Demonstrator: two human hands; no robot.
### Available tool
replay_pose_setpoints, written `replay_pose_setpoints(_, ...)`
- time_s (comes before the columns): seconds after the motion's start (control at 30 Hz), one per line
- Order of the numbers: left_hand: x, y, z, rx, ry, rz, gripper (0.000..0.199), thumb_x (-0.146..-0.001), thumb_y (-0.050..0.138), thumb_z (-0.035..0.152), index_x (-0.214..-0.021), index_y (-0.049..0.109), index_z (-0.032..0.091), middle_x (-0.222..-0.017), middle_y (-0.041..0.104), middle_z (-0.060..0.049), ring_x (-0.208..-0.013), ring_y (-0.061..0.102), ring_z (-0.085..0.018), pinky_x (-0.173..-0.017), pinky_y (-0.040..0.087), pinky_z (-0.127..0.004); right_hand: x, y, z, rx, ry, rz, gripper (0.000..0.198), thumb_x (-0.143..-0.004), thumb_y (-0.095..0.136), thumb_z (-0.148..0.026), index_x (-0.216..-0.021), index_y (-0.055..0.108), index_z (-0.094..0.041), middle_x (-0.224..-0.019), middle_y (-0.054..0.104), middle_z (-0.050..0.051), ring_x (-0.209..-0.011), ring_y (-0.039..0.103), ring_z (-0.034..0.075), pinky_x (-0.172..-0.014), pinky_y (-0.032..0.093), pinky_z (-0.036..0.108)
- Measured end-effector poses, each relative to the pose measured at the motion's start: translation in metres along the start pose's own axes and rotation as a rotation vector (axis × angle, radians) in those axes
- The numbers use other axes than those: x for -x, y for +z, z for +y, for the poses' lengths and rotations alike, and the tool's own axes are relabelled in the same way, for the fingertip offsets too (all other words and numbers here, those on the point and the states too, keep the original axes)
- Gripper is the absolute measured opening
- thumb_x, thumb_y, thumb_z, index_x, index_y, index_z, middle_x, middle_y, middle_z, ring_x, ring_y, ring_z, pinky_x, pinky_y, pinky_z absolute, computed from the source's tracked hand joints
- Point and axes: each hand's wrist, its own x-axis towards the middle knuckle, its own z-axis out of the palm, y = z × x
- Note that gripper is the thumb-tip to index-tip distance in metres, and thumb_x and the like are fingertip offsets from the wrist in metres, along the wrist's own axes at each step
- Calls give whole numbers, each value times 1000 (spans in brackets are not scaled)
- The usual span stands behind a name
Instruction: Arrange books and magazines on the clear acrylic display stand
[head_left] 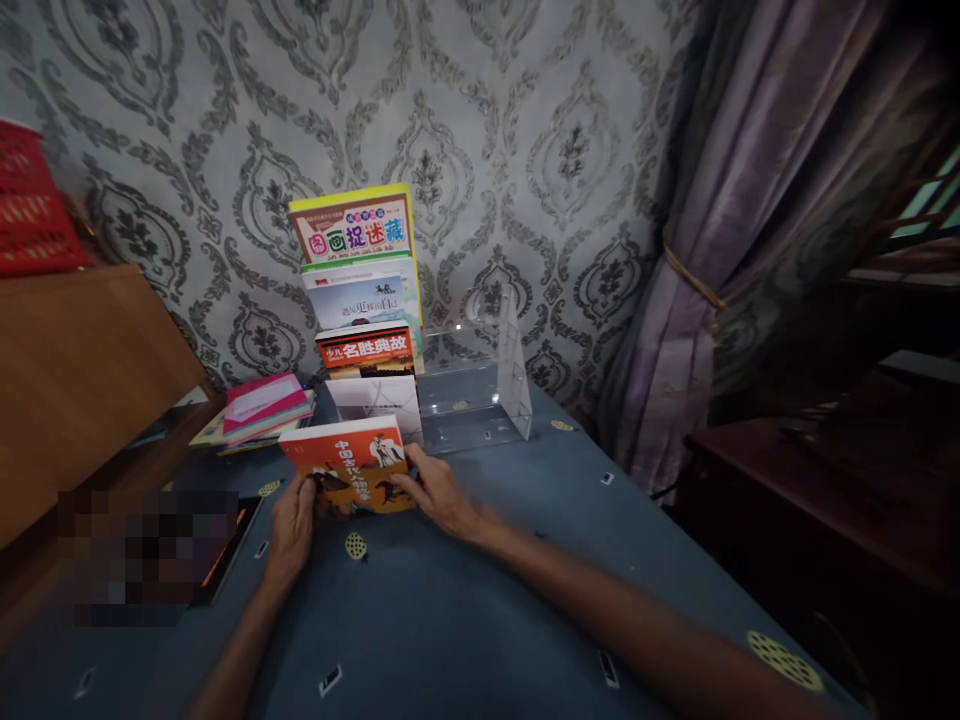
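Between my two hands is an orange book (349, 470) with white lettering, its cover facing me. My left hand (291, 525) grips its left edge, and my right hand (442, 492) grips the right edge with the thumb on the cover. Right behind it rises a clear tiered rack (514, 375). On the rack's left side several books stand one behind another: a white-covered book (382, 397), a red-topped book (367, 347), a pale blue book (356, 300) and a tall yellow-edged book (356, 225) at the back. The orange book's lower edge is close to the tabletop; whether it touches cannot be seen.
A blue tablecloth (480, 620) with pineapple prints covers the table. Left of the rack lies a stack of books with a pink cover (262, 400). A wooden box (97, 370) and red basket (37, 205) stand at far left. A purple curtain (675, 350) hangs on the right.
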Motion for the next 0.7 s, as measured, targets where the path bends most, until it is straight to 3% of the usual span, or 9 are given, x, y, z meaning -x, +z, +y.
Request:
replay_pose_setpoints(0.17, 5, 1, -2, -14, 17, -21, 47, -94, 32, 58, -63, 45, 25, -59, 49, 0, -58, 48, -18, -58, 39, -30, 10, 9, -3, 20, -1, 45, 7, -100, 50, -28, -105, 52, -23, -98, 67, 5, -89, 64, 20, -80, 51, 31)
replay_pose_setpoints(0.43, 5, 1, -11, -44, 49, -18, 46, -97, 31, 54, -64, 47, 25, -60, 49, 0, -58, 47, -18, -59, 38, -30, 11, 7, -5, -14, -19, 3, 26, -101, 50, -26, -127, 49, -23, -119, 67, 10, -110, 65, 23, -94, 51, 36)
replay_pose_setpoints(0.7, -1, 4, -4, -79, 47, 32, 37, -95, 35, 49, -70, 47, 25, -62, 52, 0, -60, 49, -19, -59, 39, -29, 1, 2, 3, 50, -33, -17, 19, -103, 48, -29, -121, 50, -23, -107, 69, 8, -99, 67, 22, -85, 52, 32)
